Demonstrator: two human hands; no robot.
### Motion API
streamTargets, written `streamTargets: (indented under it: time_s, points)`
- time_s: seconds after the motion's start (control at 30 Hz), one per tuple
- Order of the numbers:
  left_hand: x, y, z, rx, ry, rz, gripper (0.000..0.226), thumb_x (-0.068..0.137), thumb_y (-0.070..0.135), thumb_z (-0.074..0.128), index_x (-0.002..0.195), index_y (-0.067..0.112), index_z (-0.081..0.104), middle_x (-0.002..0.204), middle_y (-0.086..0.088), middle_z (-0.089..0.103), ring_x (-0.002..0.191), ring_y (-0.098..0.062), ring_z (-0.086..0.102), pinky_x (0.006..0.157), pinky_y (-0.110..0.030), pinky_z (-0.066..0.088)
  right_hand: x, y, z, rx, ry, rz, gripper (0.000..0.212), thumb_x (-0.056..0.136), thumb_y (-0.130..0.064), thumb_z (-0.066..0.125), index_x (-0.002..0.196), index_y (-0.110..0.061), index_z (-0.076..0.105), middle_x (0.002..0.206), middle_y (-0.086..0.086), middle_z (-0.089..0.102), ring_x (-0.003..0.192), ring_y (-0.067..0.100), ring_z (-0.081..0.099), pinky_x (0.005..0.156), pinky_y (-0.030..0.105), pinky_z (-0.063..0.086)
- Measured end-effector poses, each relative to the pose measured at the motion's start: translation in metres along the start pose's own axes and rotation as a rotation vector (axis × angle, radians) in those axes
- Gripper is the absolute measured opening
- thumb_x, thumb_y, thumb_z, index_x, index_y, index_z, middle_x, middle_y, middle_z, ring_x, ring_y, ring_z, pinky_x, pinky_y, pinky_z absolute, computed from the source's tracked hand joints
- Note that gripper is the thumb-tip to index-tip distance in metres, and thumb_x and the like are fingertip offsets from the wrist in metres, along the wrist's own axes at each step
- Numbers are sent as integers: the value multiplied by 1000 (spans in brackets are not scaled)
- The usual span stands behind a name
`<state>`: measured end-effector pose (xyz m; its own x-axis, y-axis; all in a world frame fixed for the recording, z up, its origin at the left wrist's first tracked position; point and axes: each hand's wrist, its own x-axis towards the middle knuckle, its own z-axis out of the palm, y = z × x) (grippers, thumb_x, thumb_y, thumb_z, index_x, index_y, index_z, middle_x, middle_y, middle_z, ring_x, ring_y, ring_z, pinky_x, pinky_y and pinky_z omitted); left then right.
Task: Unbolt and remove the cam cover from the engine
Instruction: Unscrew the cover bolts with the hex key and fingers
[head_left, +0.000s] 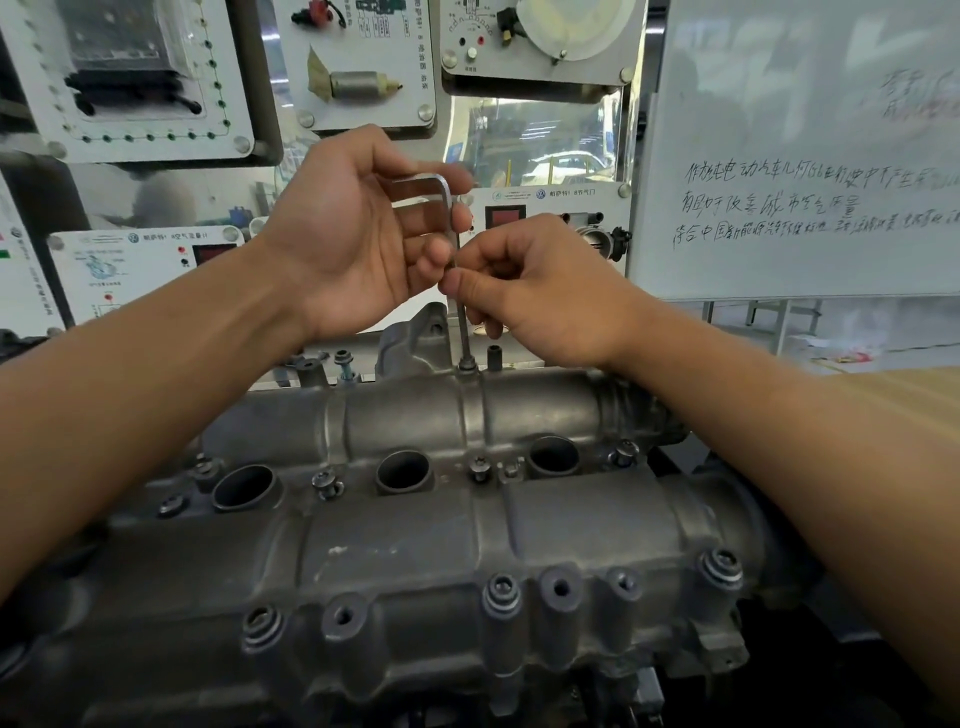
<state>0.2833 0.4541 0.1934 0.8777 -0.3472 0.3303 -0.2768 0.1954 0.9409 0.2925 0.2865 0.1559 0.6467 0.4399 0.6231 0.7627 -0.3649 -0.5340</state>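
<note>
Cover (415, 551): grey metal, bolted.
Hex key (463, 332): upright in far bolt (467, 366).
Left hand (353, 234): curled round key's bend.
Right hand (524, 296): pinches key's shaft.

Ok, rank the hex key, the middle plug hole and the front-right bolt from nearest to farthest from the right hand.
1. hex key: pinched by the right hand itself, at the far edge.
2. middle plug hole: lower left of the hand, mid-way.
3. front-right bolt: at the near edge.
</note>
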Motion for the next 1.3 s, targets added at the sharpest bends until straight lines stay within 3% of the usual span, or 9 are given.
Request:
streamTargets:
  time_s: [0.13,0.3,0.47,0.57,0.67,0.9,1.03,1.13,1.3]
  points:
    - [-3,0,-2,-40,-52,-16,41,94,24,37,85,11,74,79,-7,64,60,-16,56,55,-21,48,0,1,-1,-15,-1,2,34,98,-16,60,82,14,62,67,16,55,60,20,49,59,34,45]
    - [-5,2,-2,-27,-85,-17,21,86,26,56,97,12,69,84,-5,62,66,-15,60,60,-20,53,0,1,0,5,-4,20,39,100,-19,58,83,16,59,66,14,53,60,21,49,60,33,44]
    - [-1,-3,9,216,69,89,24,83,40,67,89,18,59,73,2,60,50,-11,55,48,-18,48,0,0,1,-38,-14,5,32,98,-16,60,81,11,63,63,17,54,58,20,50,56,36,46]
    - [-1,-6,14,327,208,137,30,94,40,62,76,18,55,60,3,54,37,-12,43,39,-20,37,0,0,2,-72,-43,-2,28,97,-14,61,85,11,64,67,28,55,58,20,48,58,37,47]
    - [-1,-7,16,304,304,115,44,103,41,49,67,16,53,53,-1,51,32,-15,37,38,-20,30,-1,1,2,-85,-57,-16,24,95,-12,62,80,7,65,63,22,55,57,20,47,58,37,46]
    - [-3,-6,18,240,287,85,47,94,53,59,63,18,54,52,-1,53,33,-14,40,36,-18,33,-1,1,1,-43,-56,3,19,94,-12,65,85,5,68,74,31,61,58,19,49,54,34,45]
    - [-2,-6,21,291,356,117,50,92,51,64,60,15,51,49,-3,54,29,-14,38,34,-16,30,0,2,2,-14,-64,13,16,94,-13,66,82,-2,69,67,26,60,57,20,49,56,32,45]
    - [0,-7,23,365,424,163,57,98,43,57,51,12,50,47,-5,54,26,-16,36,37,-15,29,0,4,2,-10,-76,21,19,94,-14,65,78,-4,67,61,11,56,56,18,48,56,28,43]
    - [-1,-4,21,395,454,152,49,100,30,50,55,9,50,47,-5,57,27,-16,36,37,-18,29,0,1,5,-16,-74,17,20,95,-17,65,85,-1,69,62,8,57,55,16,49,57,29,43]
